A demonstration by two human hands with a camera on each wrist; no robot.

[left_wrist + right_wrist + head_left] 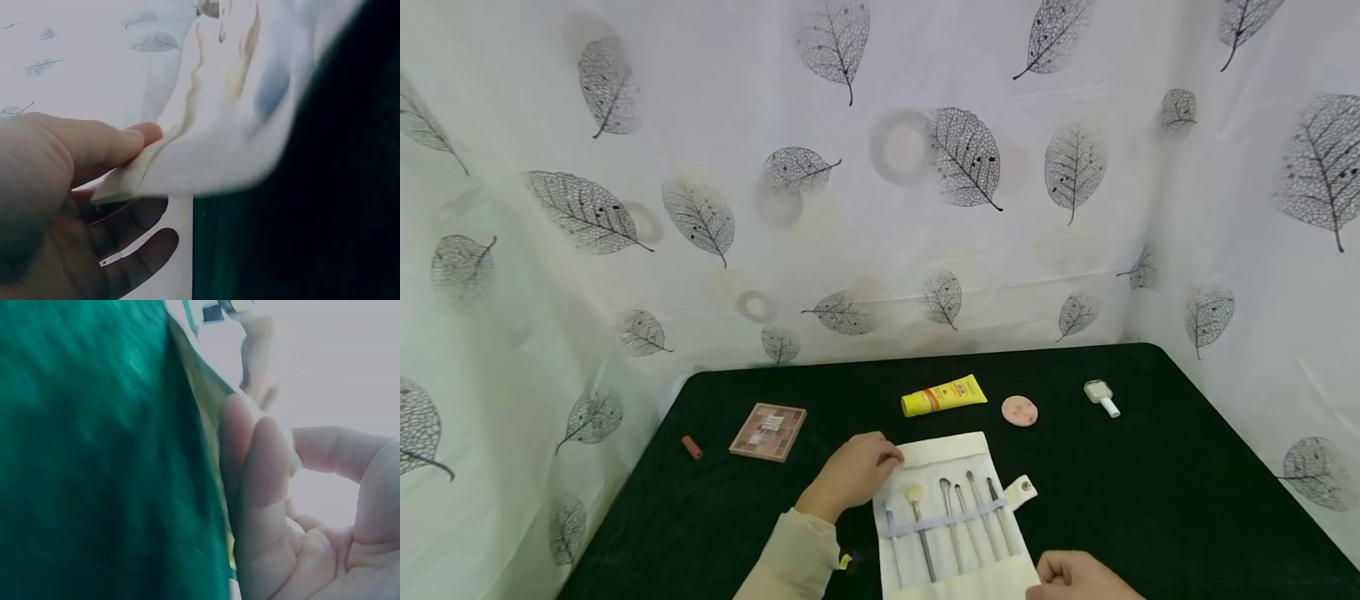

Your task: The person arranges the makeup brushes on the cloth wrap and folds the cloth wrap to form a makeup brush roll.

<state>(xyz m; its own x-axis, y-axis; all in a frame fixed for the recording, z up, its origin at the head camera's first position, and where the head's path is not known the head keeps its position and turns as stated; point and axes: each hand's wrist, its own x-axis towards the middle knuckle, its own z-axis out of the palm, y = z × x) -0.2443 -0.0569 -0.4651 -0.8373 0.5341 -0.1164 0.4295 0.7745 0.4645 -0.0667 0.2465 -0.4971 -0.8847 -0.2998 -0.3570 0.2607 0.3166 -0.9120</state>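
Observation:
An unrolled cream makeup brush roll (951, 458) lies in front of me, tilted a little. Several makeup brushes (922, 533) sit under its grey elastic band, one with a pale fan-shaped head. My left hand (855, 468) pinches the roll's far left corner between thumb and fingers; the left wrist view shows this corner (156, 169) lifted. At the near right corner my right hand (1078, 575) pinches the edge, its thumb against the fingertips (269, 456). A snap tab (1021, 492) sticks out from the roll's right side.
Beyond the roll lie a yellow tube (943, 396), a round pink puff (1019, 411) and a small white-handled brush or mirror (1102, 398). An eyeshadow palette (768, 432) and a small red stick (692, 447) lie to the left on the dark green cloth (1150, 483). Leaf-print curtains (880, 233) surround the table.

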